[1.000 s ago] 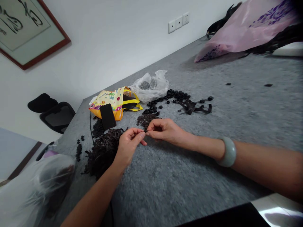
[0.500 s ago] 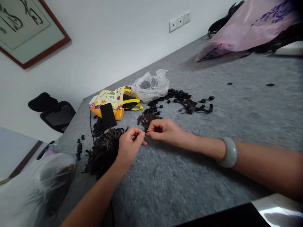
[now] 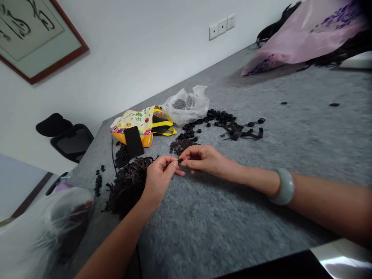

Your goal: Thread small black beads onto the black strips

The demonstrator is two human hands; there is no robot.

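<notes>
A small black piece (image 3: 180,160) sits between my two hands, pinched at the fingertips; its exact kind is too small to make out. My left hand (image 3: 161,172) is closed with thumb and forefinger on one side of it. From the right, my right hand (image 3: 205,158), with a pale bangle on the wrist, grips the other side. Just beyond the fingers is a heap of tiny dark brown bits (image 3: 181,146). Left of my left hand lies a big pile of dark strips (image 3: 127,190). Round black rings (image 3: 219,115) spread behind the hands.
A dark phone (image 3: 134,142) leans on a yellow patterned bag (image 3: 136,120). Beside it is a white plastic bag (image 3: 188,106) with grey contents. Flat black strips (image 3: 240,131) lie to the right. A pink bag (image 3: 302,38) stands back right; a clear plastic bag (image 3: 43,232) hangs at the left edge.
The fingers have shifted slightly and the small black piece now shows more of its flat side. My right fingers have closed in nearer to the left ones.
</notes>
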